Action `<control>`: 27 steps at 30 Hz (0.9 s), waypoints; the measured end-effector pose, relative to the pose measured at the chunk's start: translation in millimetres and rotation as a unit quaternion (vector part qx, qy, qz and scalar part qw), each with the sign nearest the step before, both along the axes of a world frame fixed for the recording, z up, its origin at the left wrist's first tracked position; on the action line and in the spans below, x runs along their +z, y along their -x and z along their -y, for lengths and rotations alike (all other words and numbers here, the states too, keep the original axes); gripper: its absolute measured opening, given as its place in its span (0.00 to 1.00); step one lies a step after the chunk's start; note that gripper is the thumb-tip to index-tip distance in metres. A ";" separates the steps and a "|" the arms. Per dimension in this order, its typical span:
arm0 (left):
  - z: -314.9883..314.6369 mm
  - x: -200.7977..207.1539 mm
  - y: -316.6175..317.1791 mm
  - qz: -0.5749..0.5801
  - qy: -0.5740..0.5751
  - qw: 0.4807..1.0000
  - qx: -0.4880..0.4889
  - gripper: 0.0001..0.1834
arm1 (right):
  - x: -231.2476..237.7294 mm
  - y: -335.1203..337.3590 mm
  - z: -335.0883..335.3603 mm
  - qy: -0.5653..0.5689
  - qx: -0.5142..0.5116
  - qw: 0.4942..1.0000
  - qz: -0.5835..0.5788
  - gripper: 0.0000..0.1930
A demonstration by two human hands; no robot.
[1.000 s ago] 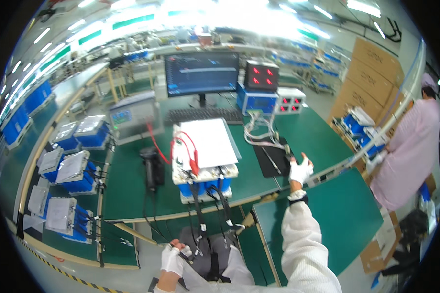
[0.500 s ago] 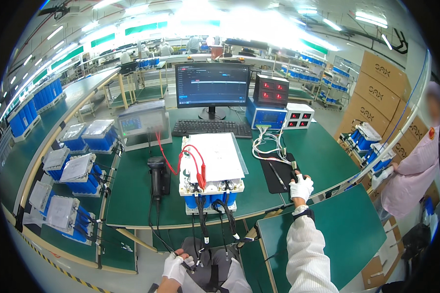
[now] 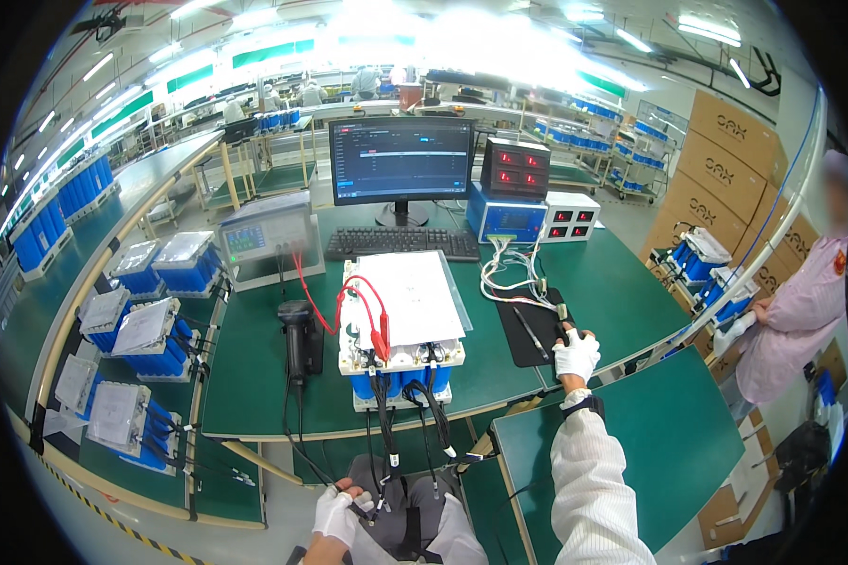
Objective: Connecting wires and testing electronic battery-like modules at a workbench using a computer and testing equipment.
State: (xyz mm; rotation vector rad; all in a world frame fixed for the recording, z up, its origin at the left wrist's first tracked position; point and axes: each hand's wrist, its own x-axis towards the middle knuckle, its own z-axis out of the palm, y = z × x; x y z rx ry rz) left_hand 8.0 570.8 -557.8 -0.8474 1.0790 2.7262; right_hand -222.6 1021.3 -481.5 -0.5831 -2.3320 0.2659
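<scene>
Low in front of me, my left hand (image 3: 335, 516), in a white glove with bare fingertips, is closed on the end of a black cable (image 3: 360, 511). Several black cable bundles (image 3: 383, 428) hang beside it from a battery pack (image 3: 400, 386) with blue cells and a white frame. A white sheet (image 3: 415, 301) lies on top of the pack, and red clip leads (image 3: 380, 344) reach its front left. To the right, my gloved right hand (image 3: 576, 358) curls over a small dark object at the edge of a black mat (image 3: 518, 330); the object is mostly covered.
A pen (image 3: 531, 333) lies on the mat below white wiring (image 3: 511, 282). Left of the pack stands a barcode scanner (image 3: 297, 339). Behind are a keyboard (image 3: 400, 245), monitor (image 3: 401, 160) and meters (image 3: 516, 169). More packs (image 3: 122, 424) fill the left shelf; a person (image 3: 801, 301) stands right.
The whole view has shifted slightly, so the bench things sit a little further left. My left hand keeps its hold on the cable; my right hand stays by the mat.
</scene>
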 end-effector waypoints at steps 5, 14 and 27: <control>-1.7 2.1 -0.4 0.002 0.004 1.000 -0.003 0.18 | 2.1 -0.5 0.5 -0.002 0.004 1.000 0.004 0.18; -2.1 2.3 -1.9 0.010 0.010 1.000 0.001 0.15 | -6.3 -5.2 6.9 0.034 -0.006 0.986 -0.165 0.20; -13.2 18.9 -7.9 -0.046 -0.037 0.998 0.009 0.15 | -60.4 -215.8 230.6 0.809 0.216 0.547 0.008 0.10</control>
